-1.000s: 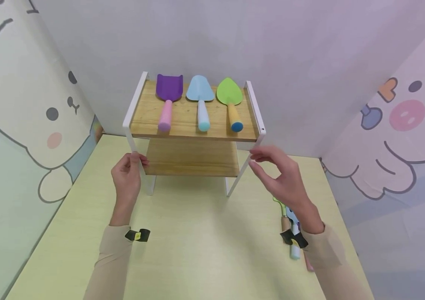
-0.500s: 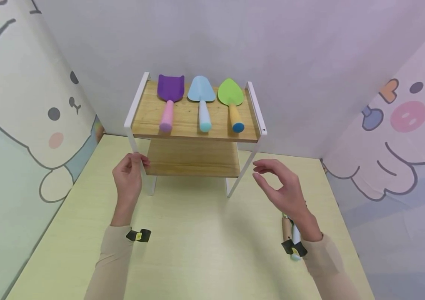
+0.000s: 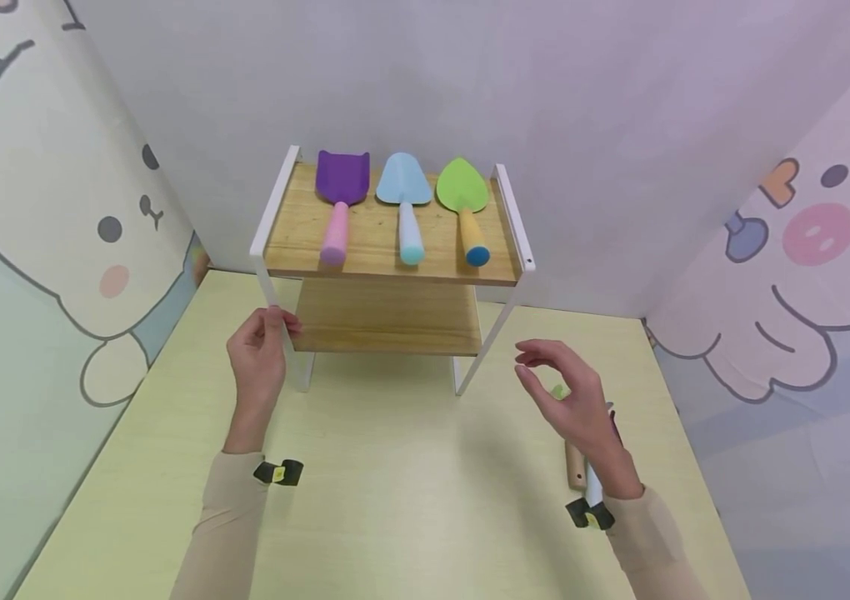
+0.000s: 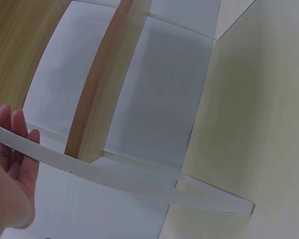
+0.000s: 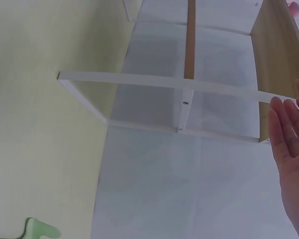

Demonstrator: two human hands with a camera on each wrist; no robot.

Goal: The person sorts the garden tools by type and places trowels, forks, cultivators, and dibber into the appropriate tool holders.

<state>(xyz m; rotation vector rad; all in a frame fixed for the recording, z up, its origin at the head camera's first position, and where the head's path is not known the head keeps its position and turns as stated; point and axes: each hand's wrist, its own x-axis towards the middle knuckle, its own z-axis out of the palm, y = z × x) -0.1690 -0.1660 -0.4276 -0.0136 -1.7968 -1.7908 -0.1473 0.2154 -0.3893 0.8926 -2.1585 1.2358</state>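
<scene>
A two-tier shelf rack (image 3: 372,246) with wooden boards and a white metal frame stands at the back of the table. My left hand (image 3: 258,354) holds the rack's left front post, its fingers curled around the white bar (image 4: 109,179). On the top board lie a purple scoop (image 3: 342,177) with a pink handle, a light blue trowel (image 3: 403,179) and a green trowel (image 3: 462,185) with a yellow handle, side by side with handles toward me. My right hand (image 3: 571,404) hovers to the right of the rack, holding nothing, fingers loosely curved and thumb apart from them.
Several garden tools lie on the table (image 3: 395,500) at the right, partly hidden under my right forearm; a brown handle (image 3: 576,467) and a green tool end (image 5: 42,230) show. Curtains with cartoon animals (image 3: 818,237) enclose the table on both sides and behind.
My right hand has moved away from the rack's right post, down and slightly right toward me. The left hand keeps its hold on the left post, and the rack stays put.
</scene>
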